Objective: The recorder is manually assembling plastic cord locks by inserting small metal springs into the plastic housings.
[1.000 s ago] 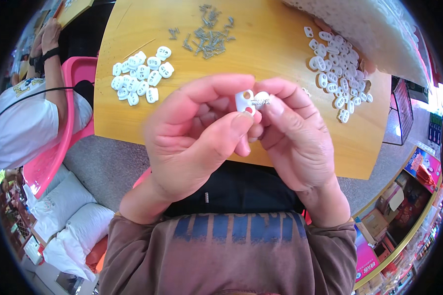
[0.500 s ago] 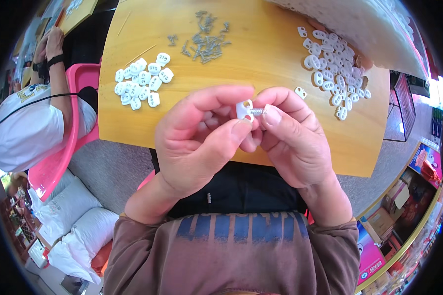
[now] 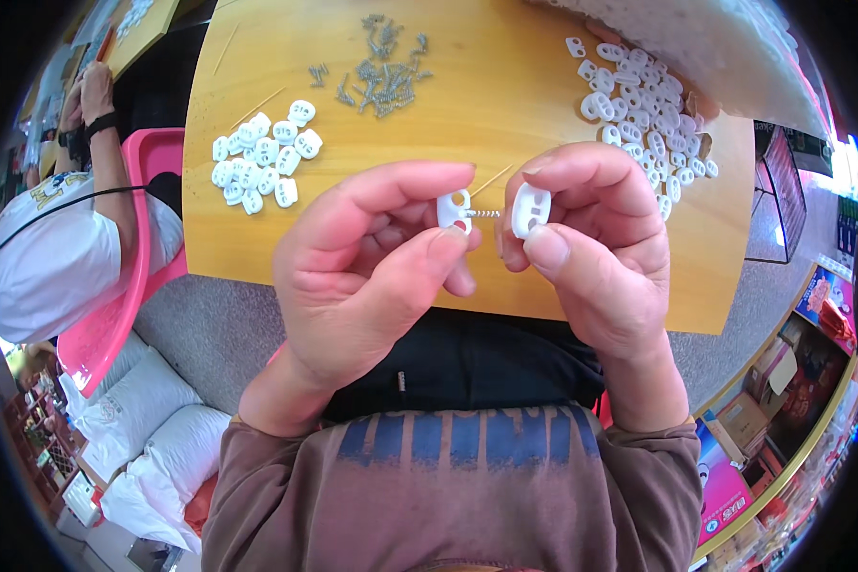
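Over the table's near edge, my left hand pinches a white two-holed plastic cord-lock piece between thumb and index finger. A small metal spring sticks out of its right side. Just beyond the spring's free end, my right hand grips a white oval cord-lock part by its top and bottom, its face tilted leftward. A narrow gap lies between spring and oval part. The other fingers of both hands are curled.
The wooden table bears thicker white cord locks at left, loose springs at the back, and many white parts at right beside a plastic bag. A toothpick lies behind my hands. Someone sits on a pink chair at left.
My right hand has left the spring, moved a little right and now holds a white oval part. My left hand has shifted slightly left, with its piece and the spring.
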Demonstrator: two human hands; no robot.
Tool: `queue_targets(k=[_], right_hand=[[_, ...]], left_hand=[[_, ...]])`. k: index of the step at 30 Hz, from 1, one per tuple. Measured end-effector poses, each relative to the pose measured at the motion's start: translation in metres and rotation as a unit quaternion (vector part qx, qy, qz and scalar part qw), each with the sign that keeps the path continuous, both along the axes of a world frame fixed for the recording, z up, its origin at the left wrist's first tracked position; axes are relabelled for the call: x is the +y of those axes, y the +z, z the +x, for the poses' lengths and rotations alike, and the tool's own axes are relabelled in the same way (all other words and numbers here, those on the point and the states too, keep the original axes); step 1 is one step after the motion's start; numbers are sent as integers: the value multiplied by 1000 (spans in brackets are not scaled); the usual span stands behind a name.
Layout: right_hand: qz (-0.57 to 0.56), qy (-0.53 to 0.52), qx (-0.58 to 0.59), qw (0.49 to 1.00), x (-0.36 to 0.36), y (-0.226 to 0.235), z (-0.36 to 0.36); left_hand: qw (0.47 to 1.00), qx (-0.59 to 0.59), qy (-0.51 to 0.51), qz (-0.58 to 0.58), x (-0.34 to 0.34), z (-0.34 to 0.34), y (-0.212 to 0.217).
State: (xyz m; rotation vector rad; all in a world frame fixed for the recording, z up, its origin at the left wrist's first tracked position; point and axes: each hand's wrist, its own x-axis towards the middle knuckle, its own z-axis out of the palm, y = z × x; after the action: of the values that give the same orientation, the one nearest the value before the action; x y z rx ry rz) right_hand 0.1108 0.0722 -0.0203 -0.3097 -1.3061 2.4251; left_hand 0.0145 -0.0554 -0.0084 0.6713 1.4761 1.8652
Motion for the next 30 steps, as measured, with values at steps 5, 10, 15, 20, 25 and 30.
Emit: queue_targets(k=[5,10,15,20,25,30], right_hand=[[-30,1,-25,999,-4,5,-2],[-35,10,-39,999,-4,6,-2],[-41,20,-45,998,-3,8,-1],[-27,22,-57,998,-2,8,0],[-22,20,-63,998,-1,8,-1],[-6,19,-57,998,-1,5,-1]], left_hand=[[1000,18,-4,-4,-3,0,-2],[999,7,-25,20,-4,-3,-3],[999,23,-35,15,-4,-3,-5],[999,31,-29,8,-3,-3,-6],[999,27,-27,-5,-2,-3,-5],[999,43,-21,-10,-3,-2,-8]])
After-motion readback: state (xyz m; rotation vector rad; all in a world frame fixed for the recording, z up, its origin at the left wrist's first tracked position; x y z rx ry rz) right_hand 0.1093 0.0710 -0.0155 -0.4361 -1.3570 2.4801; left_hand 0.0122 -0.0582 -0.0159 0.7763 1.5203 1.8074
